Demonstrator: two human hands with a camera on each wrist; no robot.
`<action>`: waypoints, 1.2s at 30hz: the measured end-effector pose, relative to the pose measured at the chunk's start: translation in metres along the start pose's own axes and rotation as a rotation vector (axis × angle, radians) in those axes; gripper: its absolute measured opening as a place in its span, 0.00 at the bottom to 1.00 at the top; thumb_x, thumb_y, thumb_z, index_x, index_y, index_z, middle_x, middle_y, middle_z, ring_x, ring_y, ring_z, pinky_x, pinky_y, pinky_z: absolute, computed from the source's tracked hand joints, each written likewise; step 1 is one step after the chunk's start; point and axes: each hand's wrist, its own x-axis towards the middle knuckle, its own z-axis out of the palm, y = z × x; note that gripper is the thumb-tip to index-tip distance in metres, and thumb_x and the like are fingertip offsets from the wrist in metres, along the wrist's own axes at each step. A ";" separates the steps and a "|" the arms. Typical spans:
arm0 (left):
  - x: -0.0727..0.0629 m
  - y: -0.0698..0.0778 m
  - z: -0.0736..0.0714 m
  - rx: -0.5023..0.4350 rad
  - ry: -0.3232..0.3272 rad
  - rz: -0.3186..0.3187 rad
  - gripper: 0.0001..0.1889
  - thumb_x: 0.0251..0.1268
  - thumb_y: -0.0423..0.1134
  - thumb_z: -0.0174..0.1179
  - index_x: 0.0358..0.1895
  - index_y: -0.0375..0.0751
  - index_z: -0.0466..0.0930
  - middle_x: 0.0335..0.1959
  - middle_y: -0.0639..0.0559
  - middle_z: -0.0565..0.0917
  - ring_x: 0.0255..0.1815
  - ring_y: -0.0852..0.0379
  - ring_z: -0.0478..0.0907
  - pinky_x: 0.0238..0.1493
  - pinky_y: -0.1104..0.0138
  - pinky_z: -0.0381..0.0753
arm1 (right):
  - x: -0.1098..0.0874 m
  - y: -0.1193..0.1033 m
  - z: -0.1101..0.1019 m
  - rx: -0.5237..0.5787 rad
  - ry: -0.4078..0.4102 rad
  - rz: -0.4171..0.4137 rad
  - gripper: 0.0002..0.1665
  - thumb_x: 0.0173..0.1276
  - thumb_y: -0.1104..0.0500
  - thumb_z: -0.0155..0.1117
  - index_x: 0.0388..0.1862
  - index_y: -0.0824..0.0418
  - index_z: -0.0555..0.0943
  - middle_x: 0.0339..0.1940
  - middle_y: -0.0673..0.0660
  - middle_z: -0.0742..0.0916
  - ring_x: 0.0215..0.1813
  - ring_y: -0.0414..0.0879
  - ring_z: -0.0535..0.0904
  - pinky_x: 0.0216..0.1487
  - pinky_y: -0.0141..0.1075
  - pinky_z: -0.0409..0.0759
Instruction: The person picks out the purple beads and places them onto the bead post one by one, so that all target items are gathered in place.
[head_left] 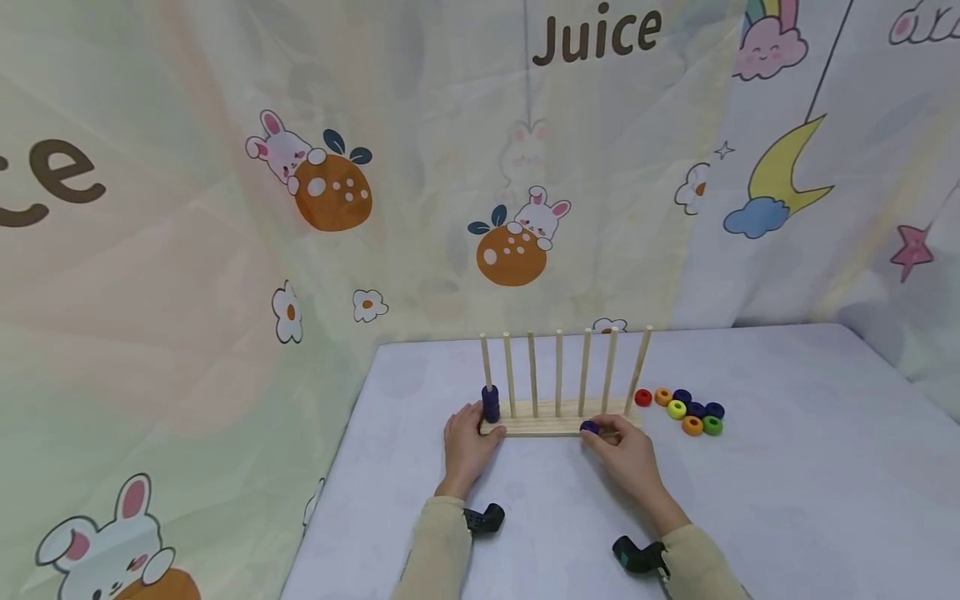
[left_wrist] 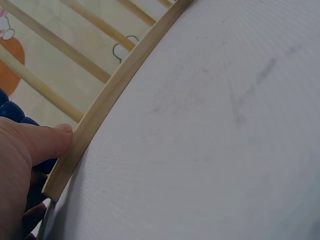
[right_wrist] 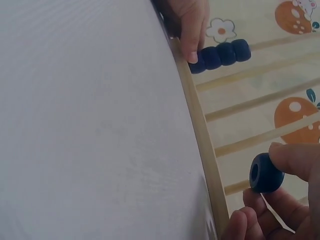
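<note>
A wooden peg rack (head_left: 558, 427) with several upright pegs stands on the table. Stacked dark blue beads (head_left: 491, 404) fill the lower part of its leftmost peg; in the right wrist view these stacked beads (right_wrist: 227, 53) sit against the base. My left hand (head_left: 467, 443) grips the left end of the base, its thumb (left_wrist: 50, 142) on the front edge and its other fingers mostly hidden. Between thumb and fingers my right hand (head_left: 626, 450) pinches one dark blue bead (right_wrist: 266, 173), hole visible, in front of the pegs toward the right of the rack.
Right of the rack lie loose beads: a red bead (head_left: 643, 397), a yellow bead (head_left: 677, 409), a green bead (head_left: 712, 426), orange ones and several dark blue ones. A printed cloth (head_left: 420, 250) hangs behind the white table (head_left: 810, 467).
</note>
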 end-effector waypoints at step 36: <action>-0.002 0.001 -0.003 0.012 -0.003 0.007 0.31 0.58 0.44 0.68 0.62 0.30 0.75 0.62 0.39 0.78 0.68 0.41 0.67 0.72 0.47 0.54 | 0.006 -0.041 0.016 -0.008 -0.047 -0.146 0.20 0.62 0.59 0.71 0.53 0.61 0.81 0.43 0.58 0.85 0.29 0.43 0.76 0.24 0.30 0.75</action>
